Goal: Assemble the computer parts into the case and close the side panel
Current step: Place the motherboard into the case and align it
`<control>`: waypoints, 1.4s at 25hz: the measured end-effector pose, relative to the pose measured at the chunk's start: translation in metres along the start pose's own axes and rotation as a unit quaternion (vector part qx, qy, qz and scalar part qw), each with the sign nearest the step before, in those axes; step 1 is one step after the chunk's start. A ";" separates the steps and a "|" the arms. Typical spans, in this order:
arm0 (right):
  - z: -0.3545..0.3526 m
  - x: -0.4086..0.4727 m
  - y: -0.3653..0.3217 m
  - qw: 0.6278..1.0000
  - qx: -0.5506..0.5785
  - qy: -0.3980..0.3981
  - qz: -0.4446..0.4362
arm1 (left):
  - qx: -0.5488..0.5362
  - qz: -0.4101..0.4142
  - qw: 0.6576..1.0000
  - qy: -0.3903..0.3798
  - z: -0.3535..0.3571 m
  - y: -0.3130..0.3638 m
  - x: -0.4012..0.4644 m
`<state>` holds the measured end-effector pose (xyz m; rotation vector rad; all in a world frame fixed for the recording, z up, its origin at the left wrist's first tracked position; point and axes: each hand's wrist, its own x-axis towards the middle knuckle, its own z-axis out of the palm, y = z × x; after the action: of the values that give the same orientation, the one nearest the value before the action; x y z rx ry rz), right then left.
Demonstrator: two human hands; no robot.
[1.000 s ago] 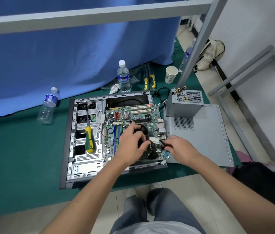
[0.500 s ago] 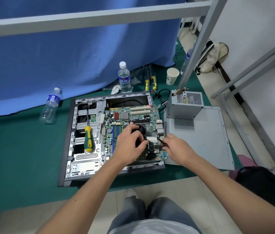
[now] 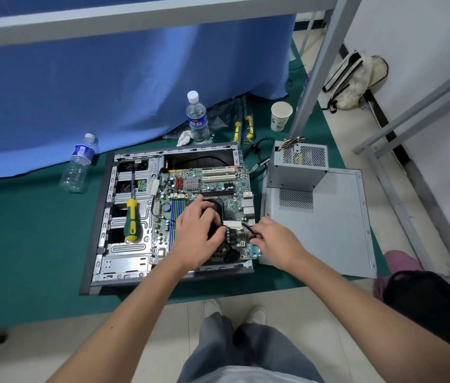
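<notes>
The open grey metal computer case [image 3: 102,217] lies flat on the green-covered desk [image 3: 25,244], its green motherboard [image 3: 190,186] facing up. The left hand [image 3: 196,236] rests on the round black cooler fan [image 3: 216,207] near the board's centre, fingers curled over it, thumb and forefinger pinching a small white connector [image 3: 232,224]. At 3 o'clock from it, the right hand [image 3: 276,241] pinches the thin black cable [image 3: 247,229] that runs from that connector. A yellow-and-green-handled screwdriver [image 3: 131,217] lies on the drive cage at 9 o'clock from the hands. The grey perforated power supply box [image 3: 298,167] stands on the flat grey side panel [image 3: 328,222], just beside the case at 3 o'clock. Two clear plastic water bottles [image 3: 197,117] and a white paper cup [image 3: 280,116] stand toward 12 o'clock, by the blue curtain [image 3: 107,92].
</notes>
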<state>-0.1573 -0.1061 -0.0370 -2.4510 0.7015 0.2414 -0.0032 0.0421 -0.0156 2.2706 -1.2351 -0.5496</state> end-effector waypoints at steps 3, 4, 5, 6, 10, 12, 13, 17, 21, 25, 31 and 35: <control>0.000 0.001 0.000 1.000 0.004 -0.005 -0.005 | 0.016 0.000 1.000 0.003 0.004 -0.001 -0.001; 0.000 0.001 -0.001 1.000 0.003 -0.007 -0.008 | 0.018 0.000 1.000 0.003 0.005 -0.001 -0.001; 0.000 0.001 -0.001 1.000 0.002 -0.009 -0.011 | 0.019 -0.001 1.000 0.002 0.005 -0.001 -0.001; -0.001 0.001 -0.002 1.000 -0.001 -0.011 -0.013 | 0.020 -0.002 1.000 0.001 0.005 -0.001 -0.001; -0.001 0.000 -0.003 1.000 -0.011 -0.013 -0.022 | 0.030 -0.002 1.000 0.001 0.006 -0.001 -0.001; -0.001 0.001 -0.004 0.999 -0.023 -0.015 -0.027 | 0.036 -0.002 0.999 0.001 0.006 -0.002 -0.002; -0.001 0.001 -0.004 0.999 -0.030 -0.017 -0.029 | 0.038 -0.003 0.999 0.000 0.007 -0.002 -0.002; -0.003 0.005 -0.005 0.998 -0.048 -0.031 -0.034 | 0.048 0.001 0.999 0.003 0.007 -0.002 -0.003; -0.005 0.006 -0.005 0.998 -0.030 -0.047 -0.025 | 0.055 0.005 0.998 0.003 0.007 -0.002 -0.003; -0.010 0.007 0.002 0.995 0.073 -0.064 0.011 | 0.053 0.010 0.999 0.007 0.008 -0.003 -0.003; 0.000 0.005 0.000 0.999 0.023 -0.028 -0.002 | 0.064 0.022 0.997 0.030 0.011 -0.005 -0.004; 0.000 0.006 -0.001 0.999 0.018 -0.028 -0.002 | 0.069 0.024 0.997 0.037 0.013 -0.005 -0.004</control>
<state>-0.1521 -0.1083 -0.0383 -2.4028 0.6709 0.2916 -0.0092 0.0452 -0.0288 2.3454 -1.3229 -0.3689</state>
